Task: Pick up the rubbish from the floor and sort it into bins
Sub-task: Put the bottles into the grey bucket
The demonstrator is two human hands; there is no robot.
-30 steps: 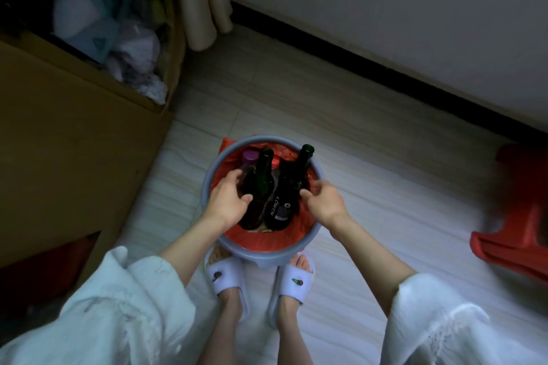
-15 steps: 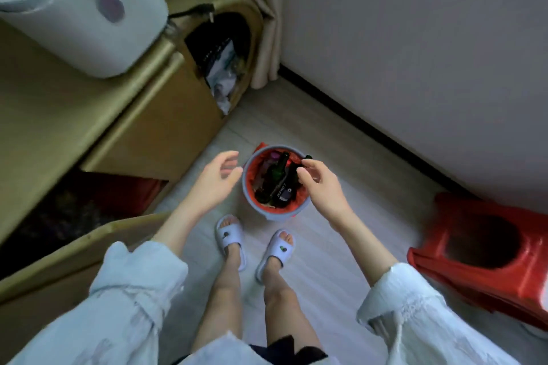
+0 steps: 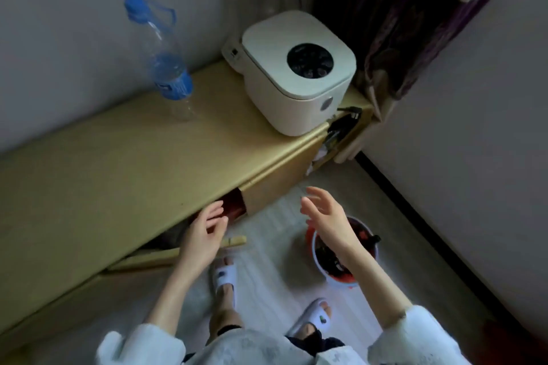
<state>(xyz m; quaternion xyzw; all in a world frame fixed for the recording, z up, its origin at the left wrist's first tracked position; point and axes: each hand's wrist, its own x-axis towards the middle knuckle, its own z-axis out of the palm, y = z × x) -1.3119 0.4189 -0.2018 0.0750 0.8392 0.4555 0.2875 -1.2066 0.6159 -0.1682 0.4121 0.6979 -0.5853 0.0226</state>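
While the bin point(image 3: 367, 258) of bottles point(image 3: 332, 258) sits on the floor, both hands, left point(image 3: 204, 234) and right point(image 3: 329, 216), hover spread and empty.

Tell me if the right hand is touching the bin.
Cannot tell. In the head view the open right hand and its wrist overlap the bin rim, seemingly raised above it, but one view cannot show a gap or contact.

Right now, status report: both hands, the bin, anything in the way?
Left hand and right hand open, empty. Round grey bin with red liner on floor under right forearm, dark bottles inside. Yellow wooden cabinet by left hand.
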